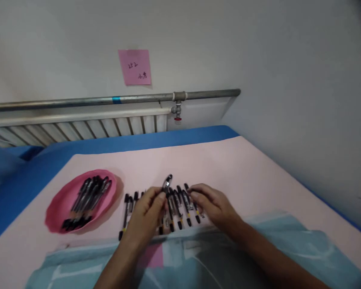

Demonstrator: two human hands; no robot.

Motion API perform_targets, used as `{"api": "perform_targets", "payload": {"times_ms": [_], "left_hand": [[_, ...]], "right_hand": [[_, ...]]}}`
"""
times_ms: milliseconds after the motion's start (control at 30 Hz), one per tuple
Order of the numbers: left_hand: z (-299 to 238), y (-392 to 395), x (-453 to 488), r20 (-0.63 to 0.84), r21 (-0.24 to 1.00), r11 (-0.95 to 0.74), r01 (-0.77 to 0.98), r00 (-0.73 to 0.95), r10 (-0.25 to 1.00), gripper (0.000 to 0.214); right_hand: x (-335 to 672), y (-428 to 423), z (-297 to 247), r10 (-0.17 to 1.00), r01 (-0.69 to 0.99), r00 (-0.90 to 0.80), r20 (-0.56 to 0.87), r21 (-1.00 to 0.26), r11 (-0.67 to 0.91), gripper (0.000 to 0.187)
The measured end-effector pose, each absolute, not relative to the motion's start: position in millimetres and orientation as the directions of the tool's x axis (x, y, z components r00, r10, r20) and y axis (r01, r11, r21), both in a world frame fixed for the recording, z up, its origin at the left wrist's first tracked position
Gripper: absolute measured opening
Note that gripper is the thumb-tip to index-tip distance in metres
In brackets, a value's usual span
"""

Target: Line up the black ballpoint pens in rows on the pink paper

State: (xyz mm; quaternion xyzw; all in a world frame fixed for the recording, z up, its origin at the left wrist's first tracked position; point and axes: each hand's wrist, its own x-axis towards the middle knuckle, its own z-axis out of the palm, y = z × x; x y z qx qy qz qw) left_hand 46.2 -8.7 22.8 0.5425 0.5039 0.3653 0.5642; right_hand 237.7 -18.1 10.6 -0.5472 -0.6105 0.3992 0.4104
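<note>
While the left hand (145,212) pinched a pen (167,183) right of the pink dish (63,200), the right hand (213,204) was by more pens (187,200) farther right, could not tell its grip | step: picking pens, it seemed | next move probably needed a soft touch

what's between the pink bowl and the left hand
In the head view, a few pens lie on the pink surface between the bowl and the left hand, which partly hides some.
</note>
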Motion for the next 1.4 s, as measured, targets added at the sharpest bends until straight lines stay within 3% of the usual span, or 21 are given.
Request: {"api": "perform_targets", "payload": {"times_ms": [67,167,267,367,433,500,633,833,1000,1233,1400], "left_hand": [[15.7,-18.7,68.8,-0.291,0.95,0.313,0.006,0.388,0.875,0.026],[9.7,-26.1,85.3,-0.371,0.905,0.425,-0.026,0.44,0.818,0.031],[8.2,-25.6,85.1,-0.415,0.882,0.472,-0.023,0.439,0.797,0.036],[7.7,-21.9,78.9,-0.452,0.862,0.505,-0.039,0.388,0.803,0.028],[7.3,-20.0,75.9,-0.464,0.858,0.512,-0.05,0.356,0.811,0.025],[6.6,-19.4,75.1,-0.46,0.859,0.509,-0.051,0.358,0.812,0.026],[2.7,-22.3,78.8,-0.412,0.886,0.461,-0.039,0.388,0.824,0.028],[-0.4,-25.7,82.1,-0.386,0.89,0.45,-0.07,0.41,0.826,0.031],[9.5,-26.8,80.5,-0.481,0.825,0.561,-0.072,0.431,0.763,0.029],[10.0,-28.5,81.4,-0.438,0.862,0.503,-0.061,0.41,0.8,0.029],[11.0,-28.8,81.9,-0.452,0.854,0.516,-0.061,0.402,0.796,0.028]], "right_hand": [[231.2,-23.5,8.0,0.989,0.143,-0.15,-0.016,-0.99,0.006,0.026],[226.4,-26.1,2.8,0.979,-0.016,-0.183,-0.094,-0.995,-0.098,0.026],[231.6,-20.1,1.2,0.994,-0.142,-0.055,-0.096,-0.985,-0.103,0.025],[244.1,-9.8,4.0,0.987,-0.297,0.143,-0.068,-0.955,-0.023,0.019],[250.1,-5.8,6.2,0.98,-0.362,0.174,-0.095,-0.932,-0.026,0.014],[249.7,-6.5,6.8,0.984,-0.37,0.087,-0.155,-0.922,-0.113,0.017],[232.1,-16.5,2.9,0.959,-0.212,-0.086,-0.27,-0.935,-0.283,0.019],[219.4,-22.4,1.4,0.966,-0.205,-0.062,-0.251,-0.944,-0.258,0.021],[226.4,-21.7,2.8,0.936,-0.329,-0.215,-0.278,-0.882,-0.338,0.021],[223.1,-21.8,2.4,0.945,-0.288,-0.146,-0.294,-0.901,-0.325,0.024],[225.4,-21.7,2.5,0.92,-0.335,-0.244,-0.306,-0.864,-0.376,0.021]]}}
